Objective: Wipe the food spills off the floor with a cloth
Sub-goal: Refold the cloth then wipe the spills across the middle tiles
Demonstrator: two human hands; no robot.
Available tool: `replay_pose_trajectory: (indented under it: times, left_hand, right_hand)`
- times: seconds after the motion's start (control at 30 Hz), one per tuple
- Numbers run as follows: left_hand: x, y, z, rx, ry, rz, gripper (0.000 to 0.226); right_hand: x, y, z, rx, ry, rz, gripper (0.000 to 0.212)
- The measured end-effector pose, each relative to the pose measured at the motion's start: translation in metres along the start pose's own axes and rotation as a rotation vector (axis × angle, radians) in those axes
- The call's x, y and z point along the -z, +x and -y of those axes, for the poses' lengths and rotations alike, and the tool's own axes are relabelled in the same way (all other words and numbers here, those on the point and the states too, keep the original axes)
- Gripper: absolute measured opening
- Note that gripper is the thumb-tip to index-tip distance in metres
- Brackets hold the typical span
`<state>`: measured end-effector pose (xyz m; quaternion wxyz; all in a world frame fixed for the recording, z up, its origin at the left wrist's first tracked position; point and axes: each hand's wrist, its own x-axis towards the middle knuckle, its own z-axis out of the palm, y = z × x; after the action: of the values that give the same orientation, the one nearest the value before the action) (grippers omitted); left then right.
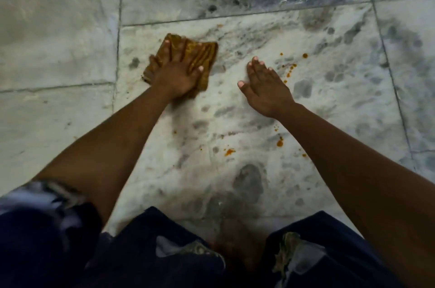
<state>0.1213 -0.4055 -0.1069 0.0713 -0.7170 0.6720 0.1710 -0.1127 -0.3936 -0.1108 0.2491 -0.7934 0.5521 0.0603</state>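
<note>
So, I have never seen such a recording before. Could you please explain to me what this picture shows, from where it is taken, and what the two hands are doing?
There is no machine here. A person wears a camera on the head, so this single picture looks down at their own arms. The left hand presses flat, fingers spread, on a brown cloth lying on the pale stone floor. The right hand holds nothing. It is spread low over the floor, and I cannot tell whether it touches. Small orange food spills lie to the right of that hand and nearer the person. At the bottom you see the person's dark blue clothing.
</note>
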Motion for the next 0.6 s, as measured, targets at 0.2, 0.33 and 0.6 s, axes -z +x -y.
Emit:
replay_pose_trajectory:
  times: [0.2, 0.33, 0.6]
  left_hand:
    - [-0.021, -0.041, -0.048, -0.199, 0.111, -0.019, 0.065]
    - [-0.03, -0.086, 0.007, -0.252, 0.116, -0.017, 0.062]
    - [-0.014, -0.055, 0.022, 0.128, -0.07, 0.011, 0.059]
  right_hand:
    - [0.004, 0.002, 0.005, -0.035, 0.032, 0.044, 0.064]
    - [-0.004, -0.001, 0.006, -0.052, 0.019, -0.011, 0.067]
    - [-0.018, -0.026, 0.015, 0.034, -0.032, -0.014, 0.069]
